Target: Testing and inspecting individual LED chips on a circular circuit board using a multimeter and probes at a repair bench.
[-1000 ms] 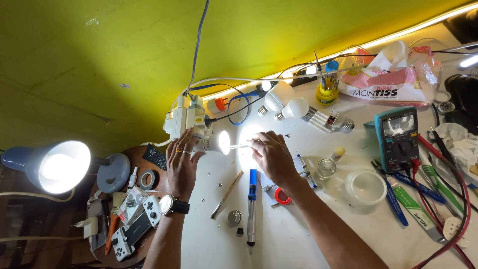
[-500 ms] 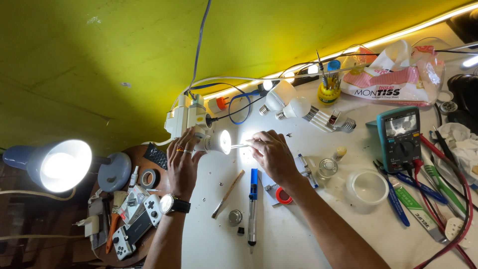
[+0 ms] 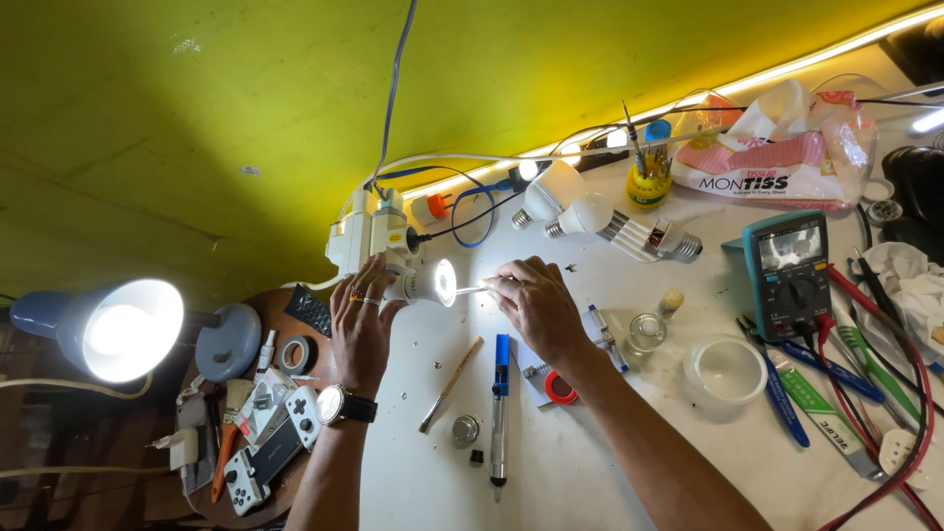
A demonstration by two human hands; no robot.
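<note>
White workbench [image 3: 590, 462] with multimeter [image 3: 790, 264], spare bulbs [image 3: 580, 211], desoldering pump [image 3: 501, 408].

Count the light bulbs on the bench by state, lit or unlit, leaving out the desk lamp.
Lit bulbs: 1, the lit bulb in the socket block, steadied by the left hand while the right hand holds a thin tool to its face.
Unlit bulbs: 3, two white bulbs and a finned bulb.
Total: 4

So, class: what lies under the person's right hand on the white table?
Beside the right hand, a blue-tipped pen tool and a red ring show on the table. Whatever lies directly beneath the palm is covered.
</note>
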